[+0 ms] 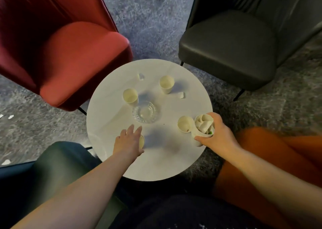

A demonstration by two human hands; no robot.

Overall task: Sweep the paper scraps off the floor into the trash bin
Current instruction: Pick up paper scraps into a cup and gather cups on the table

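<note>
Well, the right hand (215,134) grips a paper cup stuffed with scraps (204,125) at the counter (167,159) edge, while the left hand (129,141) reaches flat-fingered over another paper cup (142,141). White paper scraps (10,117) lie unswept on the carpet at left; no trash bin in view, so I judge most remains.

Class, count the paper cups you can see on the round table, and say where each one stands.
5. Far cup; cup beside the glass dish; cup near the right hand; scrap-filled cup which that hand grips; one cup mostly hidden under the left hand.
</note>
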